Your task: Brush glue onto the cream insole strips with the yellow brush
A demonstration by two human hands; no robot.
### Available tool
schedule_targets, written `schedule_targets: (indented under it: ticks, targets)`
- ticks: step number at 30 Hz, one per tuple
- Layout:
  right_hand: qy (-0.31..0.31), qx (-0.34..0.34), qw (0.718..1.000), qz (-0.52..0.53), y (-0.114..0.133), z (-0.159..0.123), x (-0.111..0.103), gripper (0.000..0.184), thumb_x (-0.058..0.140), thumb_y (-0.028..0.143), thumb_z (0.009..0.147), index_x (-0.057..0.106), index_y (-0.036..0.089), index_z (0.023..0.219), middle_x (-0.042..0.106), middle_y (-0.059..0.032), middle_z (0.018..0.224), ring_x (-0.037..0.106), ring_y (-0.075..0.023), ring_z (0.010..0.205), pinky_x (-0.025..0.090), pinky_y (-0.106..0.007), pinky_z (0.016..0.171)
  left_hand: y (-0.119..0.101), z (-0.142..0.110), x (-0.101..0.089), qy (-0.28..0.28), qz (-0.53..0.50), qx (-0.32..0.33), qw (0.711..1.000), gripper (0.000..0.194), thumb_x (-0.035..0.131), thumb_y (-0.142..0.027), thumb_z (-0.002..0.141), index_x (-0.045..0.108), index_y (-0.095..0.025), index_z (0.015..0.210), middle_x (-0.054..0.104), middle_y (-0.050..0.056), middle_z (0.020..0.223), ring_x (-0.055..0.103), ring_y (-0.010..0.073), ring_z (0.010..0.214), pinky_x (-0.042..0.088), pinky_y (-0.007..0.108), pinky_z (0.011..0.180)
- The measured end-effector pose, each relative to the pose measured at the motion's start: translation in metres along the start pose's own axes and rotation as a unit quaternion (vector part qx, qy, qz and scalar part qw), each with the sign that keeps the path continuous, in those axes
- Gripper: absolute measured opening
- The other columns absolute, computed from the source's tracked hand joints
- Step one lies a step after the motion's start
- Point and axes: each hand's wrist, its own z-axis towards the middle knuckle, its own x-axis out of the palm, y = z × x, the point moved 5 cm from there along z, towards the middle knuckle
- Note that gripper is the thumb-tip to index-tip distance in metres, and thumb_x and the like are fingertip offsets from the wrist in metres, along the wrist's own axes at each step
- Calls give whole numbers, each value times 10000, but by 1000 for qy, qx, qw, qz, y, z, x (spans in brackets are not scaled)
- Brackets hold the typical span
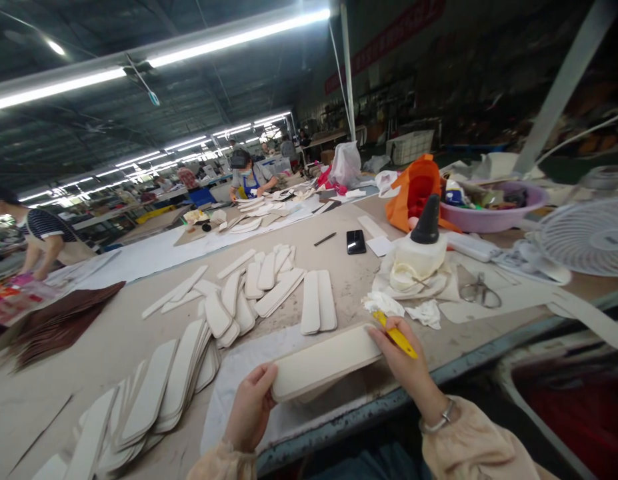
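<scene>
A long off-white panel (326, 363) with rounded corners is held up, slightly tilted, above the table's near edge. My left hand (251, 407) pinches its left end between thumb and fingers. At the other end, my right hand (401, 353) grips the panel's corner. Tucked in the same right hand is a yellow-handled brush (401, 339); its head is hard to make out against crumpled white tissue (383, 303). Beyond the panel lie two overlapping similar pieces (319, 303). Stacks of matching panels (181, 370) spread to the left.
A white container with a black cone (426, 223), scissors (481, 292), a phone (355, 242) and a white fan (589, 237) lie to the right. Behind them are an orange bag (413, 183) and a purple basin (493, 212). Brown sheets (63, 320) lie left. Co-workers (249, 177) are farther back.
</scene>
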Motion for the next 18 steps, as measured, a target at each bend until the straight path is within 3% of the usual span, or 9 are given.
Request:
schedule_targets:
  ticks: [4, 9, 12, 15, 18]
  targets:
    - [38, -53, 992, -110, -11, 4, 6, 218, 611, 381, 841, 467, 231, 907, 633, -28, 866, 619, -196, 731, 498, -315, 673, 12, 2, -10, -28, 95, -35, 994, 361, 772, -456, 651, 681, -134, 786, 631, -4, 675, 551, 106, 616, 473, 213, 570]
    - [105, -154, 954, -234, -6, -1, 27, 87, 480, 275, 918, 515, 208, 960, 641, -114, 1013, 615, -268, 1010, 514, -425, 840, 28, 11, -12, -50, 110, -57, 991, 413, 798, -499, 576, 681, -145, 753, 613, -19, 641, 527, 109, 614, 460, 205, 555]
    - [206, -226, 926, -219, 11, -24, 55, 100, 502, 274, 916, 556, 193, 939, 649, -102, 992, 544, -238, 1152, 433, -415, 1012, 33, 16, -13, -52, 108, -74, 990, 419, 808, -497, 560, 679, -149, 756, 624, -19, 645, 533, 111, 610, 459, 203, 555]
    - [346, -289, 870, -199, 23, -58, 89, 220, 539, 394, 901, 593, 187, 954, 658, -92, 1067, 501, -195, 1214, 336, -359, 1103, 35, 19, -13, -48, 109, -89, 989, 432, 811, -493, 553, 684, -153, 787, 642, -11, 647, 564, 134, 615, 469, 224, 559]
    - [412, -310, 830, -212, 22, -77, 106, 338, 539, 497, 880, 603, 185, 993, 648, -94, 1124, 440, -186, 1279, 258, -359, 1143, 34, 19, -12, -47, 113, -92, 988, 421, 820, -480, 533, 685, -155, 764, 648, -3, 633, 596, 163, 628, 463, 237, 541]
